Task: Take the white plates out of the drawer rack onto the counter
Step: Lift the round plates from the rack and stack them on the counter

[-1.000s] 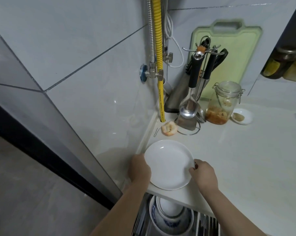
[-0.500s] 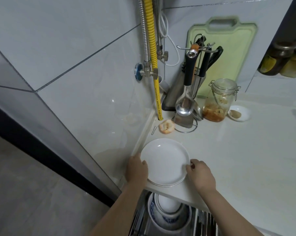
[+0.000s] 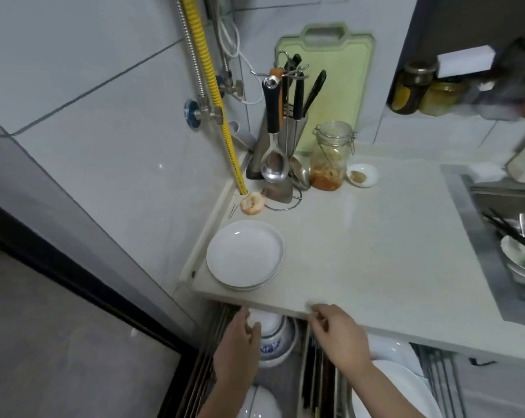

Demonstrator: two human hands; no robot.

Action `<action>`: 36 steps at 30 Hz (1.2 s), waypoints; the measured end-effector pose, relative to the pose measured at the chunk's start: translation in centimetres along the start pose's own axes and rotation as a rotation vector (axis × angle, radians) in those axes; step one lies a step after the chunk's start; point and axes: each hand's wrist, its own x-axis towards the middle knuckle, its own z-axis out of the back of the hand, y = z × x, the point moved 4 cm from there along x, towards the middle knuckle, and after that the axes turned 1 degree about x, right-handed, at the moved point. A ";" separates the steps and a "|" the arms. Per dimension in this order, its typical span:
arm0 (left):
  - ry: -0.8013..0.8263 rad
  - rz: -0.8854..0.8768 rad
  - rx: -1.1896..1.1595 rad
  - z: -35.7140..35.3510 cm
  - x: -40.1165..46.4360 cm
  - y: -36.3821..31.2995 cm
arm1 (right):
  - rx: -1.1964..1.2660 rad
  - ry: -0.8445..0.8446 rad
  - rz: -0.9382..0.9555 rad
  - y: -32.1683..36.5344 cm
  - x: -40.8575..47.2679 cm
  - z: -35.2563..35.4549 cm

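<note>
A small stack of white plates (image 3: pixel 245 254) rests on the pale counter (image 3: pixel 360 251) near its left front corner. Below the counter edge the drawer rack (image 3: pixel 311 384) is pulled out. It holds stacked blue-and-white bowls (image 3: pixel 274 342), a white dish (image 3: pixel 261 402) at the bottom and large white plates (image 3: pixel 403 384) on the right. My left hand (image 3: pixel 238 351) hovers over the rack beside the bowls, fingers apart and empty. My right hand (image 3: pixel 339 334) is just below the counter edge, fingers loosely curled, holding nothing.
A utensil stand (image 3: pixel 280 137), a glass jar (image 3: pixel 330 158), a small saucer (image 3: pixel 362 175), a green cutting board (image 3: pixel 339 82) and a piece of food (image 3: pixel 252 203) crowd the back of the counter. A sink (image 3: pixel 514 245) with dishes is at right. The tiled wall (image 3: pixel 110 122) bounds the left.
Both hands have let go of the white plates, now lying on the counter, and pulled back down over the open drawer rack. The view has tilted to show the rack and sink.
</note>
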 end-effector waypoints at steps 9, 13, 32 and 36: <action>0.320 -0.114 0.119 -10.7 -8.4 -4.0 | -0.014 0.093 -0.210 -11.1 -8.9 0.9; 0.412 -0.144 0.209 -15.0 -10.7 -4.4 | -0.062 0.140 -0.333 -16.3 -11.8 0.9; 0.544 -0.182 0.588 -28.3 -8.6 -1.5 | -0.184 0.370 -0.713 -30.4 -12.4 -4.1; 0.571 -0.209 0.623 -29.1 -8.2 -1.7 | -0.219 0.357 -0.724 -30.8 -12.4 -5.1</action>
